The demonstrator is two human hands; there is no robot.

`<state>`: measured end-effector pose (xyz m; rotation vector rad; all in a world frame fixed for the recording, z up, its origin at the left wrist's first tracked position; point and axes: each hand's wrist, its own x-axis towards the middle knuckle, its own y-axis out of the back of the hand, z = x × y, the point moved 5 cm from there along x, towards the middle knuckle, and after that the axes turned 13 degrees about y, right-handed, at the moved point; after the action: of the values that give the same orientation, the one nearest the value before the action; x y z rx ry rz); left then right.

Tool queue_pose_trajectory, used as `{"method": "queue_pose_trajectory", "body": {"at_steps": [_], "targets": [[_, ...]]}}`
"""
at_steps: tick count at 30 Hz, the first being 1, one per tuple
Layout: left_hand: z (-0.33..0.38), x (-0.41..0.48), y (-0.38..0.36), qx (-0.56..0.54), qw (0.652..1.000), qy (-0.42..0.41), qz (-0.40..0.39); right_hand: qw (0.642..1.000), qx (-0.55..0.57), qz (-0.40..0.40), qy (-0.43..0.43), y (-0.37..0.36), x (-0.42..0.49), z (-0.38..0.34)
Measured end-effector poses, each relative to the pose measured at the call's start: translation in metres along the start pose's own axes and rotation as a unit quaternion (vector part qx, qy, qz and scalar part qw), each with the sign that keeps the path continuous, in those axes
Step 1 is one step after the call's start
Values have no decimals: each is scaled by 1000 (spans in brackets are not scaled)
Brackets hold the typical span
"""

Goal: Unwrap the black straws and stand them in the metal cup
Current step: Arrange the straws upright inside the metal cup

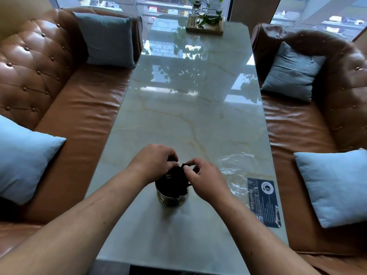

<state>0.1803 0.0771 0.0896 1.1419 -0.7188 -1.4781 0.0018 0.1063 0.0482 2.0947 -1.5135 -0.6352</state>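
Table [190,108]: pale marble top, running from 6 o'clock up to 12 o'clock through the middle of the view.
Metal cup [172,197]: standing upright on the table at about 6 o'clock from centre, directly beneath both hands.
Black straws [179,178]: a dark bunch is sitting in the cup, tops sticking up above the rim; single straws are too blurred to count.
Left hand [154,161]: fingers are curling down onto the 10 o'clock side of the bunch, closed around the straw tops.
Right hand [202,175]: thumb and forefinger are pinching together on a straw tip at the 2 o'clock side of the bunch; remaining fingers are loosely bent.
Plastic wrapper [236,171]: clear, crumpled, lying flat on the table at 3 o'clock from the cup, well apart from it.
Dark card [265,203]: lying on the table at 4 o'clock from the cup, by the table's right edge, touching the wrapper's near end.
Wooden tray [205,28]: at 12 o'clock, far end of the table, holding a plant.
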Motion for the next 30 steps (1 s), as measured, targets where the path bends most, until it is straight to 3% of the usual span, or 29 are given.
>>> {"method": "queue_pose_trajectory", "body": {"at_steps": [8,12,14,16,18,21,23,24,26,27,28,30], "targets": [[1,-4,86,-41,999,22,12,995,23,95,28,23,0,-7],[-15,-16,142,-149,988,33,35,990,57,129,24,37,-1,-9],[-32,-25,157,-305,949,62,53,982,125,143,14,40,-5,-12],[-44,-32,157,-461,880,93,61,968,219,125,10,38,-9,-17],[-48,-36,140,-573,809,127,38,945,324,32,4,26,-11,-29],[-41,-42,94,-657,732,174,-50,875,476,-90,-23,10,-9,-53],[-33,-48,60,-675,701,204,-110,837,544,-61,-26,16,-2,-61],[-31,-52,44,-683,683,218,-135,836,547,-25,-18,24,2,-62],[-28,-58,17,-702,649,236,-173,877,478,43,5,41,8,-60],[-29,-60,5,-701,645,241,-183,899,432,65,14,47,9,-59],[-31,-62,-5,-683,662,246,-184,918,389,77,20,52,10,-57],[-40,-64,-20,-592,752,249,-149,948,305,81,24,56,10,-54]]}}
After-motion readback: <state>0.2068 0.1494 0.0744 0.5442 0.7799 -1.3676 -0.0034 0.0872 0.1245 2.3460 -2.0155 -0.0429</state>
